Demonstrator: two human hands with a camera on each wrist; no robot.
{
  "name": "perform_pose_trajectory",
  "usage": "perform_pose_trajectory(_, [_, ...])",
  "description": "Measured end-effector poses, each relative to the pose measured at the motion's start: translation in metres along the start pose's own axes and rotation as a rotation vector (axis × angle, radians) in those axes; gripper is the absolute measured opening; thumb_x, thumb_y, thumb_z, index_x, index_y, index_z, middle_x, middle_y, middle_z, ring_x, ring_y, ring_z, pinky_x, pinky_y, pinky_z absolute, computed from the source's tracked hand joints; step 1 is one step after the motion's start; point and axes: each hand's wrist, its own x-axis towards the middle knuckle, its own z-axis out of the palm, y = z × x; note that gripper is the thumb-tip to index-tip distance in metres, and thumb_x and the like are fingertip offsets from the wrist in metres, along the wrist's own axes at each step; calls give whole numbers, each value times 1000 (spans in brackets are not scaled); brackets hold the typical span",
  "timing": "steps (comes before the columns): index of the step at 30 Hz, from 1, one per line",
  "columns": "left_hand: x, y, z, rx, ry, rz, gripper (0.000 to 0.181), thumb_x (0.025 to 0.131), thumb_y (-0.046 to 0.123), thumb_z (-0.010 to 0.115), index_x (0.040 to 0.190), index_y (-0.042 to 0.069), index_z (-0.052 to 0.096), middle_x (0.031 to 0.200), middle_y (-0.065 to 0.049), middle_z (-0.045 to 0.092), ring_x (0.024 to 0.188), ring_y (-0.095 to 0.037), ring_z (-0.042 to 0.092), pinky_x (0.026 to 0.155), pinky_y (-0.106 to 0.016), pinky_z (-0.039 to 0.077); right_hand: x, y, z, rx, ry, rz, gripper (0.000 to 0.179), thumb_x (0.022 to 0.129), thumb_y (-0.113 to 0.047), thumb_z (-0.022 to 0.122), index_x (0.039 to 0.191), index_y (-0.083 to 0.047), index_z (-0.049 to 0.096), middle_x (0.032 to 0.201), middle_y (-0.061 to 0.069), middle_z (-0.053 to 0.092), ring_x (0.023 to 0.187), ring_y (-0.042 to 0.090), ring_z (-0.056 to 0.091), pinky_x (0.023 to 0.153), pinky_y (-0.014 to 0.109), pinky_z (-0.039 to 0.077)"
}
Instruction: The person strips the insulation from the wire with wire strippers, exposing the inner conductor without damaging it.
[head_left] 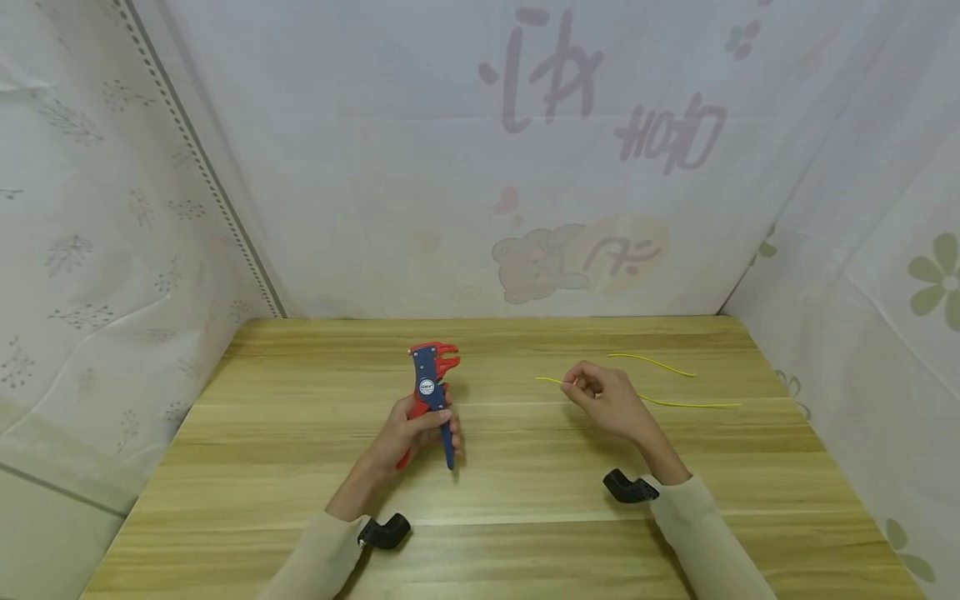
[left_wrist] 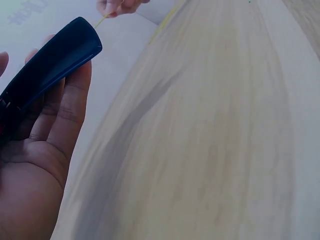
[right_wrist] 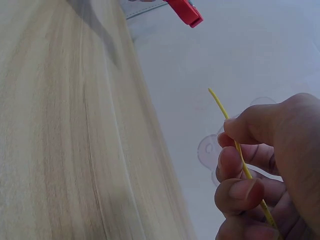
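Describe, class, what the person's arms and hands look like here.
The left sleeve and right sleeve are plain and cream-coloured. A bent black piece sticks out at each sleeve's end. The left hand and right hand show no gloves or rings.

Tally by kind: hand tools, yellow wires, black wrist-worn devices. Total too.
Red-and-blue hand tool: 1, in the left hand
Yellow wires: 2 (held wire, pinched by the right hand, counting the stretch beyond it as the same piece; far wire on the table)
Black wrist-worn devices: 2 (left device, right device)
Total: 5
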Motion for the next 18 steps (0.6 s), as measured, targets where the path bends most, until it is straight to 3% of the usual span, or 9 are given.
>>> perform_pose_trajectory(18, [7, -4, 9, 49, -20, 17, 22, 102, 4, 55, 123, 2, 49, 95, -8, 70, 82, -19, 73, 82, -42, 65, 6, -10, 0, 16, 4, -26, 18, 102, -25, 65, 105, -9, 70, 75, 17, 66, 53, 6, 48, 47, 21, 34])
